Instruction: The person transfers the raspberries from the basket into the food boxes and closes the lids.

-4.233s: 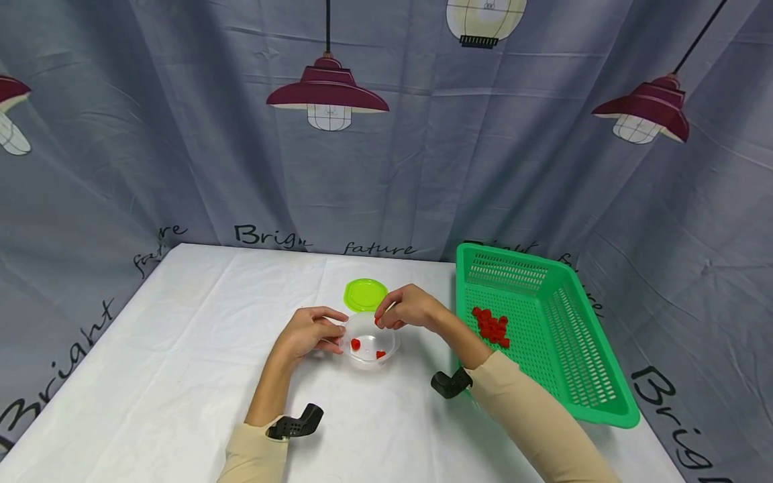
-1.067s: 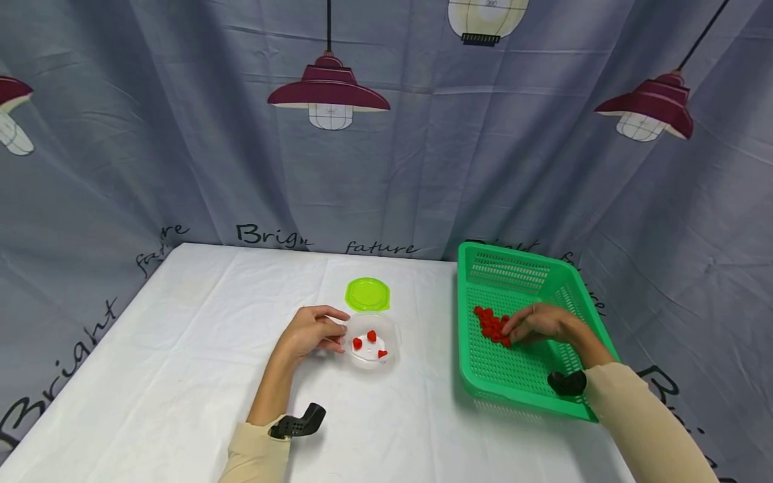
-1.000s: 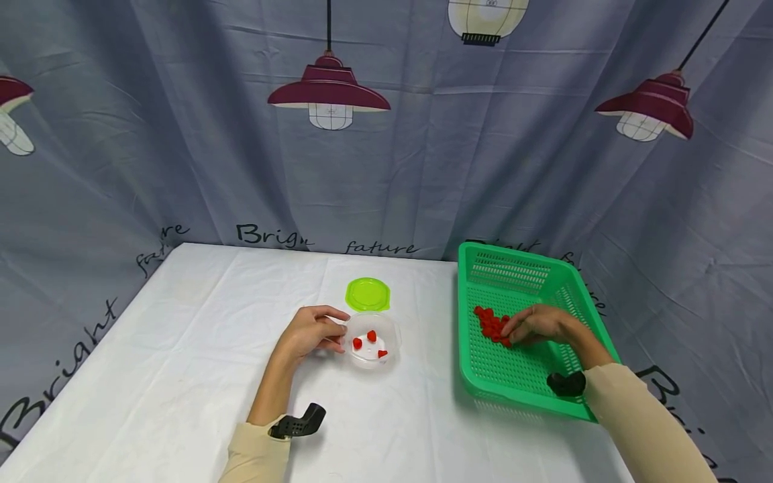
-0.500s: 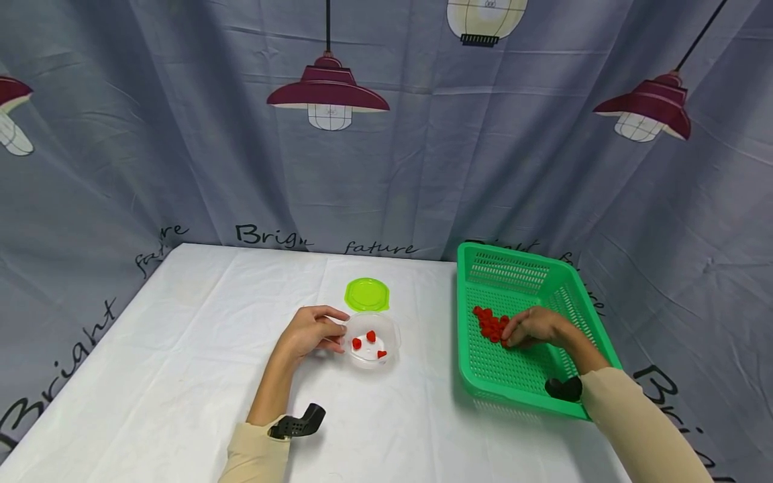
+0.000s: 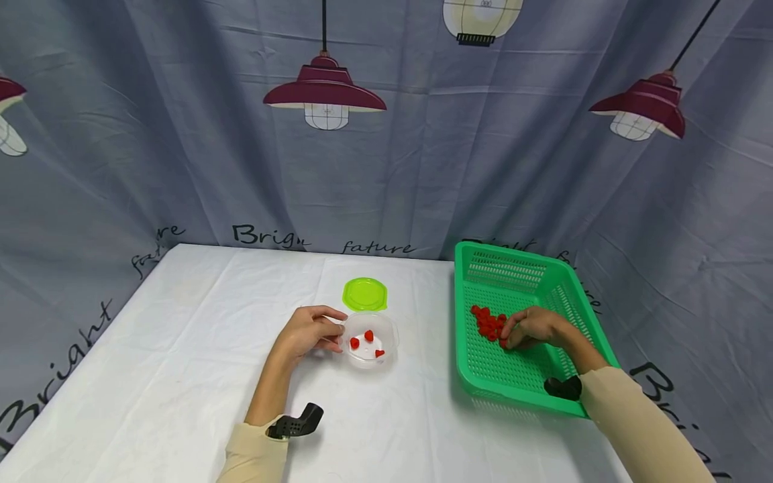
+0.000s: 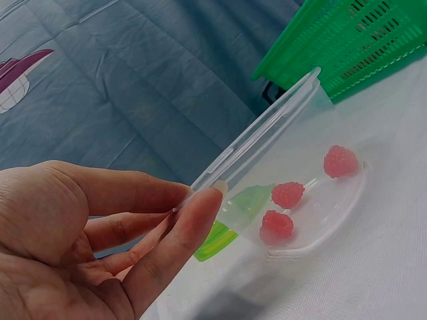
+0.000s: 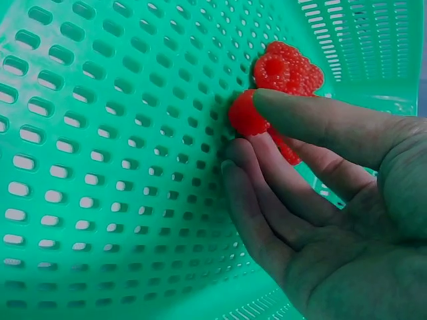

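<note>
The right hand [image 5: 534,327] pinches one berry [image 7: 246,115] between thumb tip and fingertip; in the right wrist view its next fingertips lie just below, at 6 o'clock. The heap [image 7: 287,70] sits just beside that berry at 1 o'clock, inside the basket [image 5: 510,372]. The left hand [image 5: 306,332] holds the rim of the tub [image 6: 283,143] between thumb and fingers. Three raspberries [image 6: 287,195] lie on the tub's floor, at 3 o'clock from those fingertips and apart from them. The lid [image 5: 365,294] is at the tub's 12 o'clock.
</note>
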`<state>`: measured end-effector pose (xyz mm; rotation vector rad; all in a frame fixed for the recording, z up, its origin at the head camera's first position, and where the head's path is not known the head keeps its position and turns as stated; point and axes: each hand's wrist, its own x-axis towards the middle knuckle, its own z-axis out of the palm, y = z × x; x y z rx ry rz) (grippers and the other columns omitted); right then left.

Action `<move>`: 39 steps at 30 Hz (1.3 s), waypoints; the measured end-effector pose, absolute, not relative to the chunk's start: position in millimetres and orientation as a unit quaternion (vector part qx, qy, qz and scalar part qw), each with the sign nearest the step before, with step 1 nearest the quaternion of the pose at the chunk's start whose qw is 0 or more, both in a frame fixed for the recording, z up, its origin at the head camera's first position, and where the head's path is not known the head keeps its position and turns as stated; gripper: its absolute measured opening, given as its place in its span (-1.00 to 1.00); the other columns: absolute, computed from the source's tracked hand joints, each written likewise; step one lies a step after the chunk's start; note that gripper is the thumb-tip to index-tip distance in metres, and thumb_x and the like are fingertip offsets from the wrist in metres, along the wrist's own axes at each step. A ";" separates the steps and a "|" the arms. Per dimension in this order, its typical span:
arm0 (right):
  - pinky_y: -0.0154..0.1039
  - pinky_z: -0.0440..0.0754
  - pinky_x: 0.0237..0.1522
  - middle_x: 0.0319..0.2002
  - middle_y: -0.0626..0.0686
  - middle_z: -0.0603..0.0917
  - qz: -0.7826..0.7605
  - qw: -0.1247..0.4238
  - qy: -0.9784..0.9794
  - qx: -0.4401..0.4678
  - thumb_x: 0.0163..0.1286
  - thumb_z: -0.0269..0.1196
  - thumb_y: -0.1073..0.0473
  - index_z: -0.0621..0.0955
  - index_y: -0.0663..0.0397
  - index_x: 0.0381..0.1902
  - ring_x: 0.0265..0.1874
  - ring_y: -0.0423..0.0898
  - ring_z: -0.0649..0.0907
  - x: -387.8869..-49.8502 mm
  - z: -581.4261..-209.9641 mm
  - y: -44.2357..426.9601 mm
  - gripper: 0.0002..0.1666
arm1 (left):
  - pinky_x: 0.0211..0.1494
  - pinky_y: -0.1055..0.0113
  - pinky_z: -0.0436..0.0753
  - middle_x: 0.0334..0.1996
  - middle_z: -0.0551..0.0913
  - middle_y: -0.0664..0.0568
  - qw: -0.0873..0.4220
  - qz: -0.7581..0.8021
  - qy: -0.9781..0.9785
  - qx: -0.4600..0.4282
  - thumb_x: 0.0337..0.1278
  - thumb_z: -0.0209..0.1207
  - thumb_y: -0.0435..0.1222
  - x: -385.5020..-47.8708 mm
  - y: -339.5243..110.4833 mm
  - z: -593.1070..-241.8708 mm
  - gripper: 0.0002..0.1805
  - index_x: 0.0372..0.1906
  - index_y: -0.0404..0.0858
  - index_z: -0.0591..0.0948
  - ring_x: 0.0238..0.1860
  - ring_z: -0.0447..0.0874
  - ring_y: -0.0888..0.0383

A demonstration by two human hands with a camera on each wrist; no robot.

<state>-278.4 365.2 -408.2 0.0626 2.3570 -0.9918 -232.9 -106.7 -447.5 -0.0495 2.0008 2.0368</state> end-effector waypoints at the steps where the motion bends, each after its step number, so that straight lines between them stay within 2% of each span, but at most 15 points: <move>1: -0.04 0.77 -0.08 -0.18 0.11 0.73 -0.371 0.288 0.882 0.024 0.16 0.42 0.33 0.70 0.29 -0.20 -0.22 -0.01 0.73 -278.7 -408.1 365.1 -0.77 | -0.38 0.26 0.80 -0.51 0.62 -0.08 0.142 0.706 0.694 -0.016 0.12 0.30 -0.50 -232.9 -107.1 -447.2 -0.63 0.07 -0.50 0.64 -0.64 0.69 0.14; 9: -0.04 0.76 -0.13 -0.27 0.08 0.73 -0.370 0.287 0.883 0.020 0.16 0.40 0.36 0.68 0.28 -0.26 -0.26 0.01 0.72 -278.6 -407.9 364.6 -0.83 | -0.39 0.28 0.80 -0.52 0.62 -0.07 0.144 0.705 0.694 -0.015 0.13 0.30 -0.50 -233.1 -107.1 -447.2 -0.63 0.07 -0.50 0.64 -0.65 0.69 0.14; 13: -0.02 0.74 -0.07 -0.13 0.14 0.74 -0.370 0.297 0.880 0.009 0.18 0.38 0.35 0.68 0.33 -0.11 -0.25 -0.02 0.69 -279.2 -399.8 366.0 -0.71 | -0.39 0.27 0.80 -0.51 0.62 -0.07 0.142 0.705 0.695 -0.017 0.12 0.30 -0.50 -233.1 -106.3 -446.6 -0.64 0.06 -0.49 0.64 -0.65 0.68 0.15; 16: 0.05 0.72 0.04 -0.01 0.18 0.73 -0.375 0.302 0.877 -0.008 0.21 0.35 0.34 0.66 0.37 0.02 -0.19 -0.01 0.69 -280.5 -386.3 364.2 -0.60 | -0.37 0.26 0.80 -0.51 0.61 -0.08 0.141 0.704 0.696 -0.018 0.12 0.30 -0.50 -232.6 -106.7 -445.8 -0.64 0.06 -0.49 0.64 -0.65 0.68 0.15; 21: 0.13 0.68 0.16 -0.05 0.17 0.75 -0.387 0.288 0.875 -0.037 0.29 0.33 0.28 0.64 0.38 0.11 -0.07 0.08 0.72 -281.7 -359.9 351.1 -0.56 | -0.33 0.19 0.82 -0.50 0.61 -0.10 0.143 0.704 0.695 -0.021 0.11 0.31 -0.50 -232.2 -106.8 -445.8 -0.64 0.06 -0.49 0.65 -0.65 0.67 0.15; 29: -0.12 0.74 0.03 -0.09 0.06 0.78 -0.395 0.245 0.882 -0.079 0.35 0.34 0.19 0.63 0.31 0.16 -0.15 -0.08 0.73 -283.2 -323.2 311.0 -0.53 | -0.34 0.20 0.82 -0.51 0.61 -0.09 0.143 0.706 0.694 -0.021 0.10 0.32 -0.50 -233.1 -105.8 -447.1 -0.63 0.06 -0.49 0.65 -0.64 0.67 0.15; 34: -0.11 0.75 0.04 -0.02 0.13 0.77 -0.391 0.219 0.887 -0.110 0.35 0.35 0.16 0.68 0.23 0.11 -0.09 0.00 0.75 -283.1 -307.0 273.7 -0.58 | -0.38 0.25 0.81 -0.51 0.61 -0.09 0.142 0.706 0.694 -0.019 0.10 0.31 -0.50 -233.4 -105.7 -447.8 -0.63 0.05 -0.49 0.65 -0.66 0.67 0.15; 39: -0.09 0.76 0.02 -0.07 0.13 0.78 -0.394 0.213 0.885 -0.123 0.31 0.36 0.19 0.73 0.16 0.00 -0.14 0.02 0.74 -286.1 -306.9 227.5 -0.68 | -0.39 0.26 0.80 -0.51 0.61 -0.09 0.143 0.707 0.692 -0.020 0.10 0.31 -0.51 -233.6 -105.2 -448.0 -0.63 0.06 -0.50 0.64 -0.66 0.67 0.15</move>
